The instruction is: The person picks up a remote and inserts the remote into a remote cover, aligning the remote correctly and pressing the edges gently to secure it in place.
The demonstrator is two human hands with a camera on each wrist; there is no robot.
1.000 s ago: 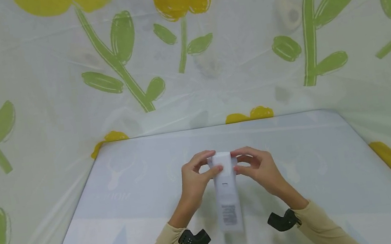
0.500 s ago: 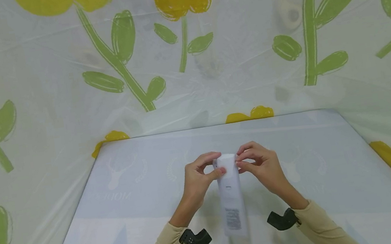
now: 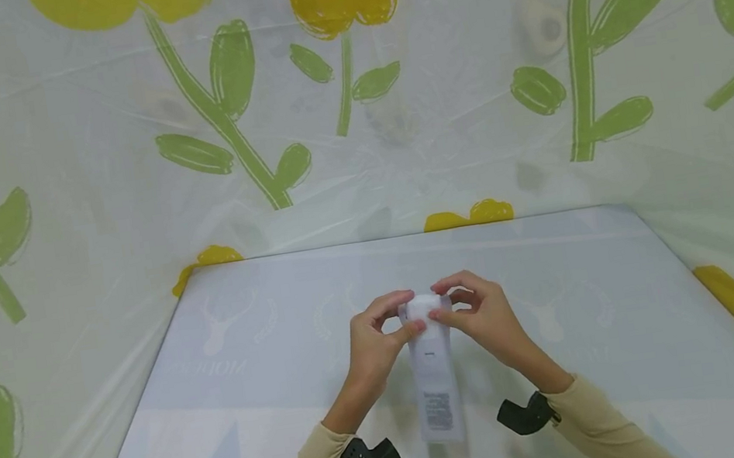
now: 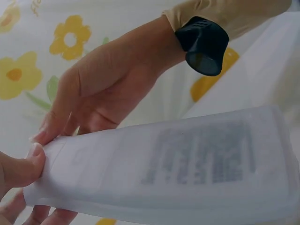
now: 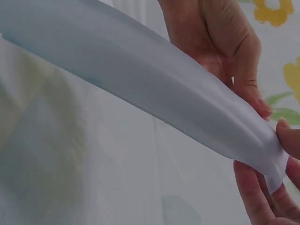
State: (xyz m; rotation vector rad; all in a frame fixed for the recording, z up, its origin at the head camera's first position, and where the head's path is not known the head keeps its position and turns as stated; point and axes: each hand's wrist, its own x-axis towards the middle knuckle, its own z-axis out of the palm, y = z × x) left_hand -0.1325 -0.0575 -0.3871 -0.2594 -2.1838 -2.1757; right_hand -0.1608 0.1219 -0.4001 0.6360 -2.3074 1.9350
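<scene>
Both hands hold the far end of a long white package [image 3: 436,391], which has a block of dark printed text toward its near end. My left hand [image 3: 374,341] pinches the far left edge, thumb on the upper face and fingers behind. Opposite it, my right hand [image 3: 487,321] pinches the far right edge, its thumb close to the left one. Up close in the left wrist view, the package [image 4: 117,164] looks milky and slightly translucent, its print blurred. From the right wrist, the package [image 5: 140,79] shows a smooth, bulging side and a narrow folded tip between the fingers.
Underneath is a pale tabletop [image 3: 253,370] with faint deer and wreath prints. A white curtain [image 3: 452,131] with yellow flowers and green leaves hangs behind it and along both sides. Dark camera mounts sit on both wrists.
The right fingers came off the package's edge, then pinched its far end again, thumb now on the upper face. The package has shifted slightly right and nearer, and its far end now looks flared.
</scene>
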